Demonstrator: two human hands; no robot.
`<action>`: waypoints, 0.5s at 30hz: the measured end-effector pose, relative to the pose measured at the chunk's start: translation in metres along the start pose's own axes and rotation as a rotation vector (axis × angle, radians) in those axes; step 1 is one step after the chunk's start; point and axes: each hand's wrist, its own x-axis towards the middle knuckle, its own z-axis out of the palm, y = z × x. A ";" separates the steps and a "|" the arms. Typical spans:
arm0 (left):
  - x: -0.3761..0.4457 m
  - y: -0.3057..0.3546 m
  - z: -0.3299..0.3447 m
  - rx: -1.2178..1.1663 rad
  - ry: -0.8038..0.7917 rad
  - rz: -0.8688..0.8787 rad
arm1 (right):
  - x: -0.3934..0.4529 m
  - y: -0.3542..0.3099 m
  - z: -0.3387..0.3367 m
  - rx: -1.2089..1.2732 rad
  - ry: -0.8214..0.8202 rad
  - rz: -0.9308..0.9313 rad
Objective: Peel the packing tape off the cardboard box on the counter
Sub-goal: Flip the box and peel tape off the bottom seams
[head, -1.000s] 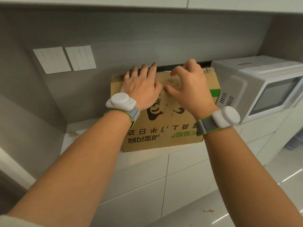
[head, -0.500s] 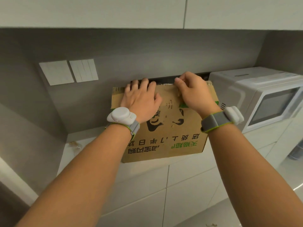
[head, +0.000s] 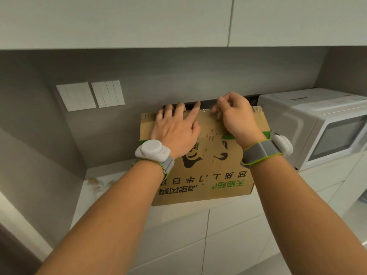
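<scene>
A brown cardboard box (head: 206,181) with green and black printing sits on the white counter (head: 228,205) against the wall. My left hand (head: 174,128) lies flat on the box top, fingers straight and reaching its far edge. My right hand (head: 236,116) is curled at the far edge and pinches a strip of clear packing tape (head: 207,111), which shows as a shiny film between the two hands. Both wrists carry grey bands with white pucks.
A white microwave (head: 317,128) stands right beside the box on the right. Bits of peeled tape (head: 99,183) lie on the counter at the left. Wall switches (head: 90,96) are at the upper left, cupboards (head: 178,20) hang overhead, and drawers lie under the counter.
My right hand has moved from the middle of the box top to its far edge and lifted the tape there. The left hand slid slightly farther back. The view tilted upward.
</scene>
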 end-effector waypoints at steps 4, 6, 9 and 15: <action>-0.001 0.001 0.003 0.003 0.018 0.004 | 0.001 0.002 0.000 0.073 0.050 0.019; -0.001 0.000 0.003 0.005 0.027 0.005 | 0.001 0.004 0.003 0.118 0.083 0.032; -0.001 0.001 0.002 0.004 0.019 0.008 | 0.004 0.007 0.002 0.310 0.181 0.112; 0.002 -0.001 0.006 -0.013 -0.026 -0.005 | 0.002 0.012 -0.004 0.767 0.222 0.109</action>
